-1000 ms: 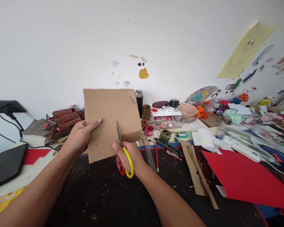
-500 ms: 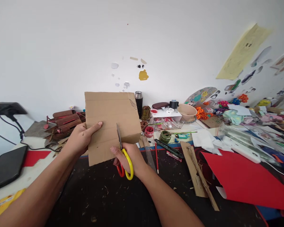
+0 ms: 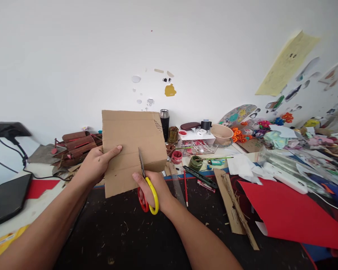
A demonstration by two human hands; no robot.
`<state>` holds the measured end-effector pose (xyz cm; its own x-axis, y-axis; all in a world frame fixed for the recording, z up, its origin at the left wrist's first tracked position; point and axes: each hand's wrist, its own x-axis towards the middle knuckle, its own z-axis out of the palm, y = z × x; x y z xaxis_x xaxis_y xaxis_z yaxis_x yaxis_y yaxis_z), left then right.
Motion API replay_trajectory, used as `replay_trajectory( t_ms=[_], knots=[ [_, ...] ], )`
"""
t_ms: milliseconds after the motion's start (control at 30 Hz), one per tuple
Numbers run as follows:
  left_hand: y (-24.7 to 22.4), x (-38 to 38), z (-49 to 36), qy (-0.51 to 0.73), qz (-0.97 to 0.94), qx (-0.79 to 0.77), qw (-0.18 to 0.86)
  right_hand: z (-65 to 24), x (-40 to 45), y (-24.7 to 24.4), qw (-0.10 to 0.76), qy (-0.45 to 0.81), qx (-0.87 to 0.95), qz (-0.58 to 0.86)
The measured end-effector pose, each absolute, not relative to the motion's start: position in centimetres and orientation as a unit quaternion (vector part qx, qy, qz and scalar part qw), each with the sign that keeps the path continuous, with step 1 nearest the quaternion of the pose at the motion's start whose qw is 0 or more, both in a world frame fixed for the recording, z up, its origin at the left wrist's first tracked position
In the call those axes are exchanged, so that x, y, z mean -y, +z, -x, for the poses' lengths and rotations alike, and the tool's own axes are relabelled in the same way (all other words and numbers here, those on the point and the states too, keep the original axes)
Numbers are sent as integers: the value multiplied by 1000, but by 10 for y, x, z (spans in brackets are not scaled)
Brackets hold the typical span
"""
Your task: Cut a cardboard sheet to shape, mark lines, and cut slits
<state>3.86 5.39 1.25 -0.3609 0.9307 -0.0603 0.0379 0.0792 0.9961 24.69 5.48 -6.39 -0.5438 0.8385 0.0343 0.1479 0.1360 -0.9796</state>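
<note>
My left hand (image 3: 97,165) pinches the left edge of a brown cardboard sheet (image 3: 126,135), thumb on the near face, fingers hidden behind. The sheet is held up off the table and tilted toward me. In my right hand (image 3: 154,189) is a pair of scissors (image 3: 153,198) with one yellow and one red handle loop. One blade shows in front of the cardboard, pointing up and away along a cut from the lower edge; the other blade is hidden behind it. The part right of the cut is bent back a little.
Behind the sheet stand a black thermos (image 3: 164,123) and paint jars (image 3: 177,156). To the right lie a red pencil (image 3: 186,191), a utility knife (image 3: 199,176), cardboard strips (image 3: 228,202) and red paper (image 3: 293,213). At left are a phone (image 3: 9,198) and a brown model (image 3: 79,144).
Almost nothing differs. The scissors' handle loops have shifted very slightly while the blade stays in the cut; the whole view has moved a little.
</note>
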Motion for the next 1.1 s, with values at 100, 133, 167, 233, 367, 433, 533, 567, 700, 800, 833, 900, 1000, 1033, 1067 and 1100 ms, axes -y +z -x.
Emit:
replay_trajectory(
  t_ms=[100,133,167,233,367,433,533,567,700,800,833,900,1000,1033,1067,1100],
  knots=[
    [9,-56,-37,556,-385,-612,411,-245,-54,-67,315,548,680,372],
    [8,-56,-37,558,-380,-609,416,-245,-53,-68,316,544,681,375],
    [7,-56,-37,560,-376,-606,422,-245,-53,-68,316,540,683,378],
    [7,-56,-37,563,-370,-603,427,-244,-52,-69,315,532,687,381],
    [8,-55,-37,557,-369,-610,426,-243,-52,-72,319,525,690,383],
    [8,-56,-36,548,-377,-615,425,-242,-52,-74,317,525,690,383],
    [6,-57,-34,543,-386,-619,416,-242,-54,-75,308,526,695,382],
    [5,-57,-33,544,-386,-620,413,-243,-55,-75,307,525,698,379],
    [4,-58,-33,549,-380,-621,412,-246,-58,-73,299,556,690,353],
    [5,-58,-35,550,-373,-621,416,-246,-59,-73,293,606,660,334],
    [5,-58,-36,551,-370,-620,419,-245,-59,-73,294,621,648,329],
    [7,-57,-38,555,-363,-620,419,-244,-60,-73,291,654,619,323],
    [8,-57,-40,559,-357,-623,415,-242,-61,-73,276,699,577,320],
    [7,-57,-40,560,-356,-623,413,-242,-61,-72,271,709,568,318],
    [7,-57,-40,561,-355,-624,413,-242,-61,-71,267,716,562,316],
    [7,-57,-40,561,-354,-624,413,-242,-61,-70,264,721,559,313]
  ],
)
